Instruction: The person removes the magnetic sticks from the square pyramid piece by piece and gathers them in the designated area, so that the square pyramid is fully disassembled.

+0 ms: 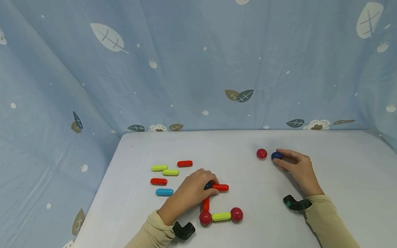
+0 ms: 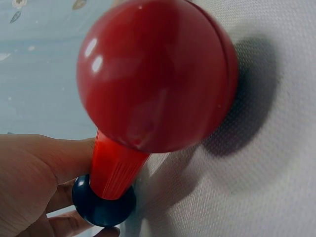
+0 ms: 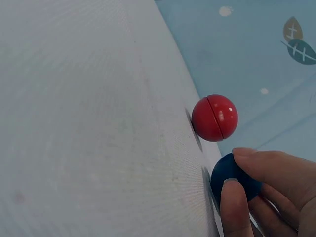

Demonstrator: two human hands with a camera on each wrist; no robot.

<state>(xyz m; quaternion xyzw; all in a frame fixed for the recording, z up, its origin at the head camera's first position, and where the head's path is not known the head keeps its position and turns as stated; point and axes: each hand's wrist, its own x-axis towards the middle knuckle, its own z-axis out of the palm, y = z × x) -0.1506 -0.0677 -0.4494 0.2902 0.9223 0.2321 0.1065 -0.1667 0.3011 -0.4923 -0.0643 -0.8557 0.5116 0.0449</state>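
My left hand (image 1: 193, 187) grips a dark blue ball (image 1: 208, 185), its fingers curled around it. One red rod (image 1: 220, 187) sticks out from that ball to the right. A second red rod (image 2: 116, 165) runs from it to a red ball (image 1: 205, 218), which a yellow-green rod (image 1: 221, 216) joins to another red ball (image 1: 236, 214). At the right, my right hand (image 1: 300, 170) pinches a loose blue ball (image 3: 229, 173) between thumb and fingers, at the tabletop. Just left of it lies a separate red ball (image 3: 215, 118), untouched.
Loose rods lie at the left of the white table (image 1: 264, 232): two yellow-green rods (image 1: 171, 173), two red rods (image 1: 159, 181) and a blue rod (image 1: 164, 192). A patterned blue curtain (image 1: 193, 61) hangs behind the table and at its sides.
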